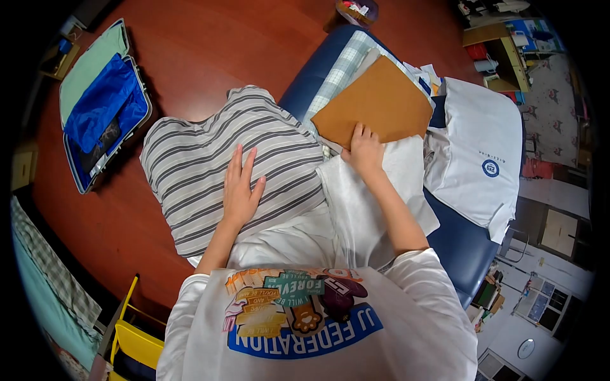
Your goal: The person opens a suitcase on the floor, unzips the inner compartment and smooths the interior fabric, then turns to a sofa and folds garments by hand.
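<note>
A grey-and-white striped cloth (210,162) with dark bands is spread over my lap. My left hand (240,193) lies flat on it with the fingers apart. To the right, a flat brown panel (381,101), like cardboard or stiff fabric, rests on folded cloth. My right hand (366,152) is closed at its near edge, fingertips on the top face and thumb by the edge; the underside of the grip is hidden. Plain white cloth (406,184) lies beneath my right wrist. Checked cloth (340,76) shows along the panel's far left side.
The blue padded seat (467,267) carries the cloths and a white bag (473,146) with a round blue logo. On the red-brown floor at left stands an open suitcase (143,95) with blue fabric inside. A yellow chair (136,343) is at lower left.
</note>
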